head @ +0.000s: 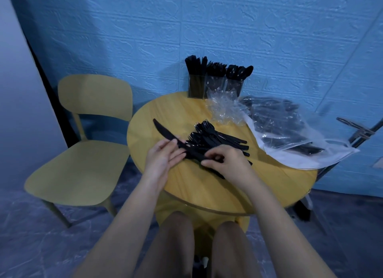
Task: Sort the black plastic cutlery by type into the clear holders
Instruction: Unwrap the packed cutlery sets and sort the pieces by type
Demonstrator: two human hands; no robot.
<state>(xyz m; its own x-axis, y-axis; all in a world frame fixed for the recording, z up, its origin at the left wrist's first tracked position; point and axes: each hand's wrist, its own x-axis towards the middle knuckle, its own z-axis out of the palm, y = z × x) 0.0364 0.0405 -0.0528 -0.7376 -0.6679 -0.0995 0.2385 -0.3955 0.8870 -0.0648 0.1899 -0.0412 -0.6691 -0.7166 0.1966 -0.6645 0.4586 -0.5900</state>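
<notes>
Bare knees sat below; left hand (163,155) gripped a knife (165,135) angling up-left, right hand (221,159) pinched the pile (215,141) of forks just beyond.

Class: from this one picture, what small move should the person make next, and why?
Probably lift the knife clear of the loose pile and carry it to the left holder, which seems to hold knives. The left hand already holds its handle, and the right hand pinches pieces in the pile.
</notes>
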